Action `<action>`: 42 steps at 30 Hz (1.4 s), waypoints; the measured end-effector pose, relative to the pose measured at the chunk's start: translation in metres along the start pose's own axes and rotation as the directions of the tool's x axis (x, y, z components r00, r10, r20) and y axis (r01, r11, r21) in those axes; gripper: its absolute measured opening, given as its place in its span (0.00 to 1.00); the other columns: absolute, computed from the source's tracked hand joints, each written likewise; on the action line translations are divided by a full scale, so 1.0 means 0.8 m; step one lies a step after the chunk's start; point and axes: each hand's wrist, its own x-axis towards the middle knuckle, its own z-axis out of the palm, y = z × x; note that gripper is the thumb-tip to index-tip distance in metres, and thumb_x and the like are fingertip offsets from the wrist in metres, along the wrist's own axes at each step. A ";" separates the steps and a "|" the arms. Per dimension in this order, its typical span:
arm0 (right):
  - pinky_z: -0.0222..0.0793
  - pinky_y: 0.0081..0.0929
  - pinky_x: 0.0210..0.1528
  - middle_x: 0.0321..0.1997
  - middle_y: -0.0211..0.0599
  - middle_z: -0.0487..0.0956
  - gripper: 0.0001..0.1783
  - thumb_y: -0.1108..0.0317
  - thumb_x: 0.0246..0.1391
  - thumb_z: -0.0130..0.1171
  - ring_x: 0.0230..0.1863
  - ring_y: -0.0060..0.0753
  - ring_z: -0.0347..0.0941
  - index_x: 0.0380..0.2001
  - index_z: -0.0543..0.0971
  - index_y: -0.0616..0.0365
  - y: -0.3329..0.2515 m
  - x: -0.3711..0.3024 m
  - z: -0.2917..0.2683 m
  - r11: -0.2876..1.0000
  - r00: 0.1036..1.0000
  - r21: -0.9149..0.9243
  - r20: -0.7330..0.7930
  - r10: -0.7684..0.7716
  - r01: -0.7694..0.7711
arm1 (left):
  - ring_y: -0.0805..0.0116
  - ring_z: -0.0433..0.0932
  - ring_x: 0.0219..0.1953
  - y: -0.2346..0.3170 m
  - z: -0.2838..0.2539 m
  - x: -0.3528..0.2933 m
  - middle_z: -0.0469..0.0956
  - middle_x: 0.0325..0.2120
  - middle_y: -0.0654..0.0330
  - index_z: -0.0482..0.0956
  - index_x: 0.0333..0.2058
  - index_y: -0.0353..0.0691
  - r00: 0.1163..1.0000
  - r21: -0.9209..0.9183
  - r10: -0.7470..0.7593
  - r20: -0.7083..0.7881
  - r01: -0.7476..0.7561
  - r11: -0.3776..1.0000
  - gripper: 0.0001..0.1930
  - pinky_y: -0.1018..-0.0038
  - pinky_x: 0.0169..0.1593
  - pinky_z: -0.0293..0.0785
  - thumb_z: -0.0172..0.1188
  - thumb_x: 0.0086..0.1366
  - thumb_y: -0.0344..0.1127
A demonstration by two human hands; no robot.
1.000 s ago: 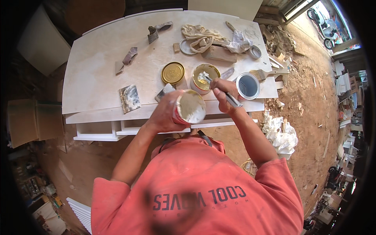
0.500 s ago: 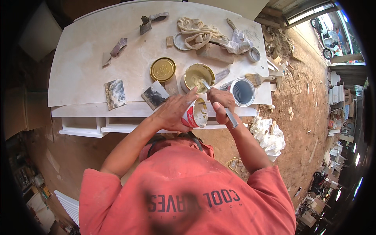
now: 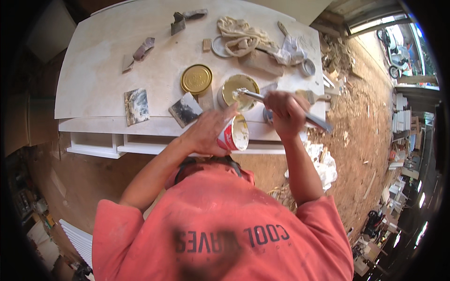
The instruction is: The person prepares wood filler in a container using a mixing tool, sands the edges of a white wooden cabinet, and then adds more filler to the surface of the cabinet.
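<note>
My left hand (image 3: 205, 132) is wrapped round a small red and white can (image 3: 225, 139), tilted so its mouth with cream residue faces right. In my right fist (image 3: 285, 111) is a long flat metal tool (image 3: 319, 122). A lump of cream paste (image 3: 241, 91) clings to its tip, over an open tin (image 3: 223, 97) with pale paste inside. Just left of that tin lies a round gold lid (image 3: 196, 79). A grey metal can (image 3: 267, 115) is mostly hidden behind my right hand.
Two smeared square plates (image 3: 137, 107) (image 3: 185, 109) lie on the white tabletop (image 3: 93, 84). Farther back are curled sandpaper pieces (image 3: 144, 48), a cream rag (image 3: 241, 35), a wooden block (image 3: 261, 63) and a tape roll (image 3: 308, 67). A brush (image 3: 308, 96) rests at the right edge.
My right hand has risen and swung right, tilting the tool flatter; its tip now shows with paste on it. My left hand still holds the can in nearly the same place.
</note>
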 end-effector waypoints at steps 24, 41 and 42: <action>0.58 0.30 0.26 0.12 0.24 0.53 0.22 0.57 0.64 0.42 0.15 0.23 0.49 0.15 0.59 0.50 -0.059 0.006 0.018 0.950 0.952 0.115 -0.131 -0.276 0.291 | 0.45 0.68 0.57 0.001 0.000 -0.014 0.57 0.68 0.49 0.51 0.68 0.40 1.000 -0.024 0.006 -0.026 -0.007 1.000 0.62 0.56 0.61 0.64 0.79 0.35 0.44; 0.65 0.30 0.27 0.17 0.25 0.56 0.25 0.50 0.71 0.37 0.19 0.24 0.53 0.20 0.61 0.50 -0.093 -0.043 0.093 0.887 0.975 0.430 -0.204 -0.084 0.166 | 0.49 0.71 0.58 0.046 -0.035 -0.048 0.68 0.56 0.43 0.54 0.63 0.31 0.841 0.183 0.140 -0.522 -0.050 0.982 0.57 0.56 0.60 0.70 0.83 0.40 0.42; 0.67 0.32 0.30 0.17 0.27 0.60 0.22 0.53 0.71 0.40 0.21 0.24 0.56 0.23 0.65 0.52 -0.075 -0.049 0.100 0.923 0.985 0.361 -0.150 -0.085 0.135 | 0.52 0.73 0.57 0.054 -0.037 -0.049 0.70 0.54 0.45 0.57 0.62 0.30 0.825 0.184 0.137 -0.549 -0.042 0.982 0.54 0.58 0.59 0.72 0.82 0.41 0.41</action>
